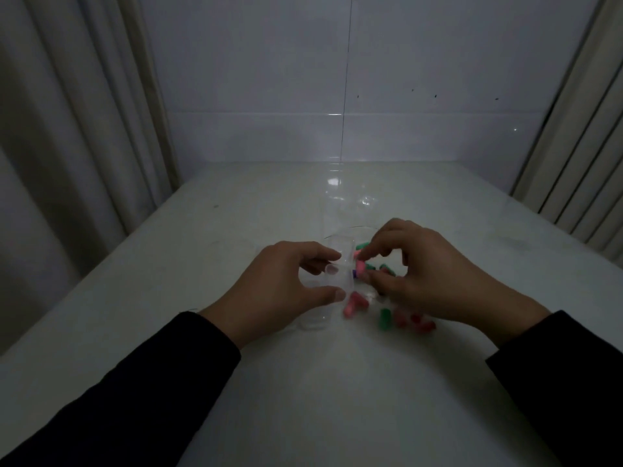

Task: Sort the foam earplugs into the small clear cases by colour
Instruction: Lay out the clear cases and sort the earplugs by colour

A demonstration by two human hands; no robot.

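Loading is the step in hand, by my reading: a pink plug (360, 266) sits pinched between the right hand's (421, 274) thumb and fingertips, just beside the mouth of a clear case (340, 267) at the centre of the frame. The left hand (286, 284) curls around that case, thumb below and fingers above, steadying it with the opening toward the right. Whether the plug already touches the case rim I cannot tell; the light is dim and the plastic nearly vanishes against the table (337, 399).

Loose plugs lie under and around the right hand. Pink ones (354, 305) rest just below the case, a green one (384, 319) stands lower right of them, and more pink (421, 323) lie beyond it. Further green plugs (364, 246) show above the right fingers, near a faint clear rim (360, 228) that may be a dish or lid; I cannot say which. Something small and dark blue (354, 273) shows just under the held plug, too small to identify. Another clear piece (313, 323), perhaps a second case or a lid, lies beneath the left wrist.

Next, the plug probably needs to be pushed through the narrow opening and let go, with the left hand keeping the case from rolling. Foam squashes and springs back, so a light pinch and a straight push should serve. Most plugs remain outside any case, so the sort looks early.
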